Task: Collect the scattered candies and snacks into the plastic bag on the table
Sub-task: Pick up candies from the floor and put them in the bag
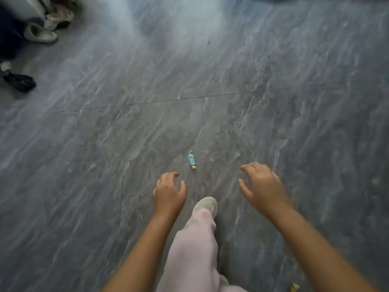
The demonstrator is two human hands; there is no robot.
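I see one blue-wrapped candy on the grey floor, wrapper print unreadable. Left hand at its 7 o'clock, right hand at 4 o'clock; both spread, empty, apart from it. Pale shoe between the hands.

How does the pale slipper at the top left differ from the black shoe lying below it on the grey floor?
The pale, rounded slipper is light grey-white, while the black shoe is dark and looks rougher. The slipper lies farther from the person, beside a heap of clutter; the black shoe lies nearer, at the left edge. Both rest on the grey stone-patterned floor, far from the blue wrapped candy.
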